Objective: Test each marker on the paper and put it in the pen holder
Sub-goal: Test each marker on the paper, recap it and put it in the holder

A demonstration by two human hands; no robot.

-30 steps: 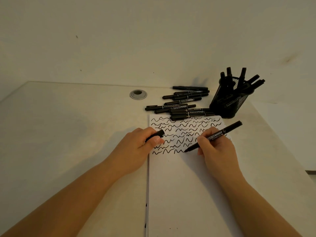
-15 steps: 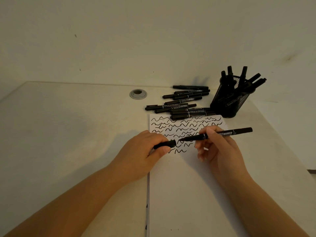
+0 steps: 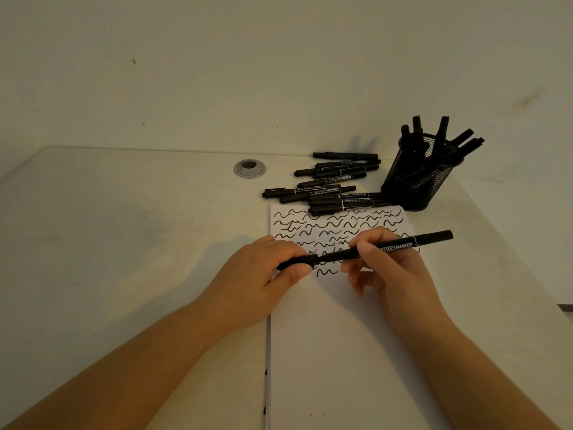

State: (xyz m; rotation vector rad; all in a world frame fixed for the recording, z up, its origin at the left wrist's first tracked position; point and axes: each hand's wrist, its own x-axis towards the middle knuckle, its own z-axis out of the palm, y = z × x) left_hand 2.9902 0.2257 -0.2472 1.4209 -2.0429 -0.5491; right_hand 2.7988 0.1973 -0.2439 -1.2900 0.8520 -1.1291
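A black marker lies almost level above the white paper, which carries several rows of black squiggles. My right hand pinches the marker's barrel between thumb and forefinger. My left hand grips the black cap, which sits over the marker's left end. A black mesh pen holder stands at the paper's far right corner with several markers upright in it. Several more black markers lie in a loose pile just beyond the paper's top edge.
A round metal cable grommet is set in the white desk left of the marker pile. A pale wall rises right behind the desk. The desk's right edge runs diagonally close to the pen holder.
My right hand lifted the marker's tip off the paper and turned it level. My left hand brought the cap rightward onto the marker's tip.
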